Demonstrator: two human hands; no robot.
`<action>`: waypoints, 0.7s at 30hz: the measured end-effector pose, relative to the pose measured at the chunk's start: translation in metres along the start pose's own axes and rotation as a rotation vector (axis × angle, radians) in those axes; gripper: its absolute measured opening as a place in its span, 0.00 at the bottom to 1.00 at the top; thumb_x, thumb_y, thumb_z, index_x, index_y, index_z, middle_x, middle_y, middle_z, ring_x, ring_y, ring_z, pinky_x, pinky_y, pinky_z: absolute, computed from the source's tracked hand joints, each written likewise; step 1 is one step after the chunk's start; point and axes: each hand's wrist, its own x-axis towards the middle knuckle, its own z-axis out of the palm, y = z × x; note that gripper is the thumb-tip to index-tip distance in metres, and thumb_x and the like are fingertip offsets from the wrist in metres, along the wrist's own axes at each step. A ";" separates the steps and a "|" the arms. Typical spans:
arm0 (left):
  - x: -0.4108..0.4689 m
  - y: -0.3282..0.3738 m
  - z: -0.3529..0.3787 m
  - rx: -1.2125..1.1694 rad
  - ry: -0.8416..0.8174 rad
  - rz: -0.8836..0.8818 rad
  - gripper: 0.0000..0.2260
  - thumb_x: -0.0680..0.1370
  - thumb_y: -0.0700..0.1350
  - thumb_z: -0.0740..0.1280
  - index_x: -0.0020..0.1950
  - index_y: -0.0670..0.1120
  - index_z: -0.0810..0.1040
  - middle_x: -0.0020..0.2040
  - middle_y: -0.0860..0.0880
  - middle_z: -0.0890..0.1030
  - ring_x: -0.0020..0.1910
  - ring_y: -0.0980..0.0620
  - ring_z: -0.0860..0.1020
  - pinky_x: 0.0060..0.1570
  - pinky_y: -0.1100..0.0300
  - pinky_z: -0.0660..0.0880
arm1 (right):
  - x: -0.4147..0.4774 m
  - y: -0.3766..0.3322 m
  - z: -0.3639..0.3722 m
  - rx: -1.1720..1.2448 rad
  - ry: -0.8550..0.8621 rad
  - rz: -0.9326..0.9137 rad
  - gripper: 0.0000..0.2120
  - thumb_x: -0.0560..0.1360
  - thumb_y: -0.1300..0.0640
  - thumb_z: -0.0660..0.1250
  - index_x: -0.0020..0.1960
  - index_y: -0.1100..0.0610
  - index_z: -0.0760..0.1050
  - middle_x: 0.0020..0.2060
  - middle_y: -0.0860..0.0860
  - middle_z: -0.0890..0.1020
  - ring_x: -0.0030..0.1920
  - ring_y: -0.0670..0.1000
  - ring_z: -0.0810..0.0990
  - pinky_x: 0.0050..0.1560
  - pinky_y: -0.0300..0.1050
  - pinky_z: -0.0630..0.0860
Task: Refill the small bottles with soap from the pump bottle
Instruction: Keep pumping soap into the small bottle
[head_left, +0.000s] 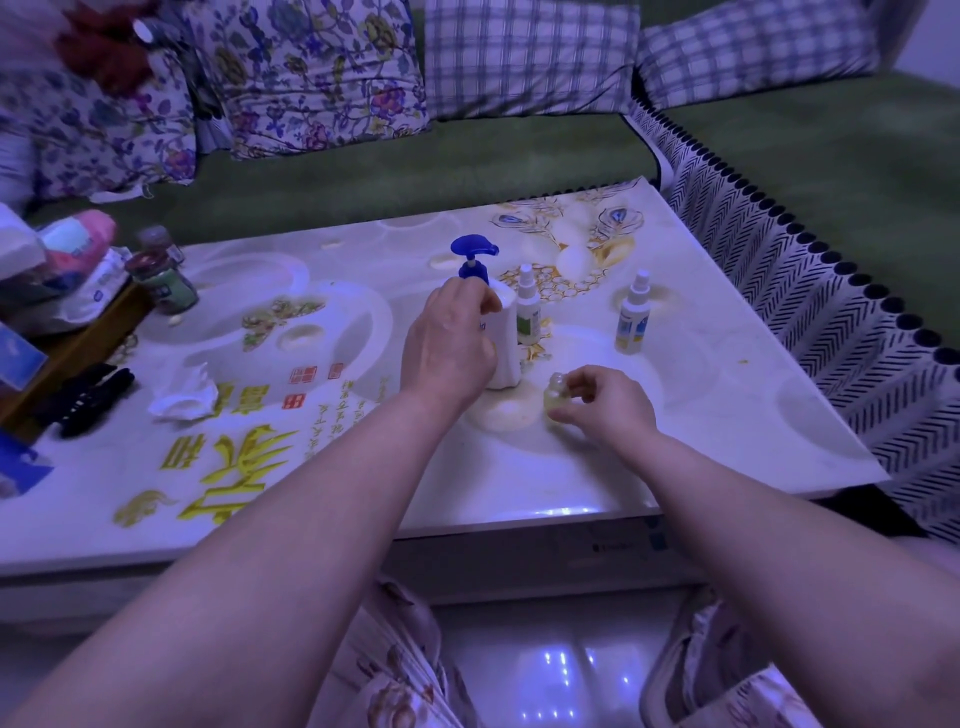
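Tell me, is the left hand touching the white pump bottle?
Touching. The head view shows the left hand wrapped round the upper part of the pump bottle, its fingers curled over the bottle's shoulder just below the blue pump, with no gap.

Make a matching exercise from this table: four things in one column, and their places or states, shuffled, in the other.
1. pump bottle
2. small clear bottle
3. green-label spray bottle
4. crumpled tissue

A. lies on the table, far to the left
B. gripped by the left hand
C. pinched by the right hand
D. stands upright close beside the pump bottle

Pairs: 1-B, 2-C, 3-D, 4-A
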 end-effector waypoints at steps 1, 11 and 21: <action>0.001 0.000 0.000 0.002 0.006 0.002 0.13 0.73 0.32 0.59 0.54 0.43 0.75 0.53 0.47 0.77 0.54 0.47 0.74 0.45 0.55 0.70 | 0.000 -0.002 -0.001 0.015 0.020 -0.007 0.10 0.67 0.51 0.76 0.45 0.45 0.77 0.43 0.40 0.82 0.52 0.46 0.80 0.59 0.52 0.75; 0.019 -0.001 -0.016 0.018 0.231 0.022 0.19 0.68 0.34 0.56 0.55 0.44 0.75 0.54 0.47 0.77 0.54 0.44 0.72 0.45 0.55 0.68 | 0.004 -0.053 -0.016 0.152 0.202 -0.184 0.15 0.63 0.49 0.73 0.50 0.45 0.81 0.42 0.39 0.83 0.53 0.48 0.79 0.55 0.50 0.76; 0.047 -0.003 -0.031 0.189 -0.050 -0.024 0.25 0.74 0.34 0.60 0.68 0.52 0.70 0.67 0.55 0.73 0.67 0.50 0.64 0.59 0.54 0.61 | 0.015 -0.099 -0.026 0.090 0.189 -0.150 0.19 0.65 0.49 0.73 0.55 0.45 0.81 0.51 0.43 0.84 0.56 0.49 0.80 0.60 0.53 0.75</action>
